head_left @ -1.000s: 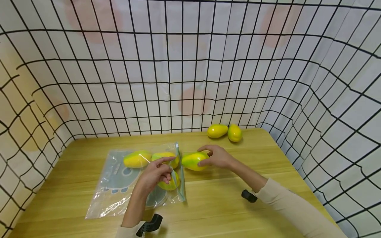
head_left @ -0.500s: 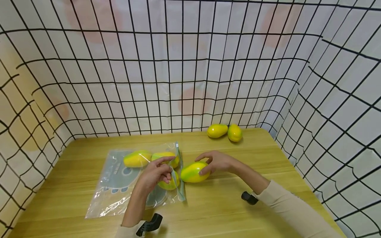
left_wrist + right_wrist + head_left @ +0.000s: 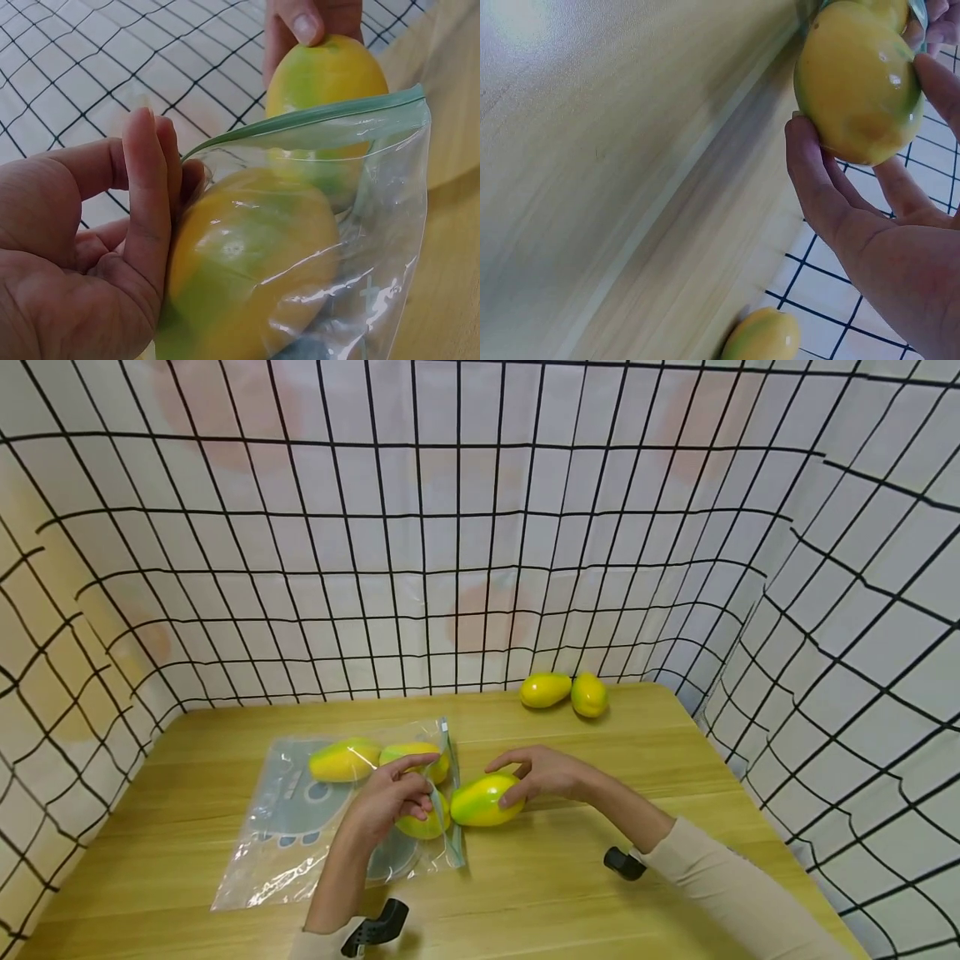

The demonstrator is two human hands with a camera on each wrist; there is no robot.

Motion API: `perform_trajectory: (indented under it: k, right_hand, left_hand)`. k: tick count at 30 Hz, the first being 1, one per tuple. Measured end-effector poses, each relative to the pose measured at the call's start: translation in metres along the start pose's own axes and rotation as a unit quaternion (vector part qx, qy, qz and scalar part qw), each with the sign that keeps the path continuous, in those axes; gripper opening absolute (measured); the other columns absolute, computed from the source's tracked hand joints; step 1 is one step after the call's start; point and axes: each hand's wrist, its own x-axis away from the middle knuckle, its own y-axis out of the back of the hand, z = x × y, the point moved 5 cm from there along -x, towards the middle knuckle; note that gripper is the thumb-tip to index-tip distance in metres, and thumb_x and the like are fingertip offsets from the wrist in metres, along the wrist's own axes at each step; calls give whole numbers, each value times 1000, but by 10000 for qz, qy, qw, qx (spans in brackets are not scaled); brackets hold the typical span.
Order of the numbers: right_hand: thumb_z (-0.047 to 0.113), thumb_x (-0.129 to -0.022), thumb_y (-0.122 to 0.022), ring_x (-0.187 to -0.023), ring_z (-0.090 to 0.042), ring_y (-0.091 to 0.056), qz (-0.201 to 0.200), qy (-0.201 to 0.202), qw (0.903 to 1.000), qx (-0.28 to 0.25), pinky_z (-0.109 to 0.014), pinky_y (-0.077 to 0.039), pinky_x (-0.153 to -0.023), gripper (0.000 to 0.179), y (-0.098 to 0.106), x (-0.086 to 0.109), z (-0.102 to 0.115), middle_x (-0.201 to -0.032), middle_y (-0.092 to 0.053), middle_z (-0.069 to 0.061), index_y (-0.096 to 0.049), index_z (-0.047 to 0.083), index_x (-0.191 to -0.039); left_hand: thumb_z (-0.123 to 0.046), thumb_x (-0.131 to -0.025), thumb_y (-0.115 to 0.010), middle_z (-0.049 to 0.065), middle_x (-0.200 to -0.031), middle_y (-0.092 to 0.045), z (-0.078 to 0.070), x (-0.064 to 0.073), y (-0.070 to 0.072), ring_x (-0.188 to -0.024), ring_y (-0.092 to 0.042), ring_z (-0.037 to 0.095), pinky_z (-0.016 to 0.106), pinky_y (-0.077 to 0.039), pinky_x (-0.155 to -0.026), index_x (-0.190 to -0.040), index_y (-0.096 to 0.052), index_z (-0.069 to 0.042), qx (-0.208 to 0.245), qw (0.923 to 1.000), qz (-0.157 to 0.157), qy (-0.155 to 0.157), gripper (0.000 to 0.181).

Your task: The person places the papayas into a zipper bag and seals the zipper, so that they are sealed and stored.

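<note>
A clear zip bag (image 3: 251,860) with a pale blue print lies flat, its green zip strip (image 3: 322,116) to the right. Inside it are three yellow-green papayas, one at the left (image 3: 345,760), one behind the hand, and one near the mouth (image 3: 247,262). My left hand (image 3: 384,802) pinches the bag's mouth edge between thumb and fingers. A further papaya (image 3: 483,802) is in my right hand (image 3: 551,774), gripped at its right end by thumb and fingertips. Its other end is right at the bag's mouth, overlapping the zip strip in the left wrist view.
Two more papayas, one lying (image 3: 545,690) and one beside it (image 3: 589,695), are at the back right of the wooden table (image 3: 555,893). A black wire grid (image 3: 457,568) backed by pale cloth stands around the back and sides.
My right hand has brought its papaya nearer to me and slightly left, its far end now angled to the bag's mouth. The left hand and bag have stayed almost still.
</note>
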Motion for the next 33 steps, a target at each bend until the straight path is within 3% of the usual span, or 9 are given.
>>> perform_trajectory:
  k: [17, 24, 33]
  right_hand:
    - [21, -81, -84, -106, -23, -66, 33, 145, 9992, -360, -43, -58, -92, 63, -12, -7, 0, -124, -65, -14, -62, 12, -139]
    - [21, -81, -84, -106, -22, -66, 63, 177, 9989, -425, -38, -58, -91, 59, -20, -9, -2, -124, -66, -13, -64, 16, -136]
    - [22, -80, -85, -102, -20, -65, 105, 268, 9988, -398, -41, -58, -89, 60, -33, -11, 2, -124, -66, -9, -65, 17, -136]
  left_hand:
    - [2, -94, -52, 3, -67, -64, -6, 4, 2, -58, -64, 9, 21, -58, -58, -149, -45, 3, -10, 9999, -129, -60, 55]
    - [2, -95, -52, 4, -69, -64, -7, 9, -4, -60, -64, 10, 22, -59, -59, -148, -45, 4, -95, 9997, -211, -84, 53]
    - [1, -94, -52, 4, -71, -62, -7, 13, -12, -61, -61, 11, 21, -56, -58, -148, -46, 3, -265, 9993, -231, -94, 54]
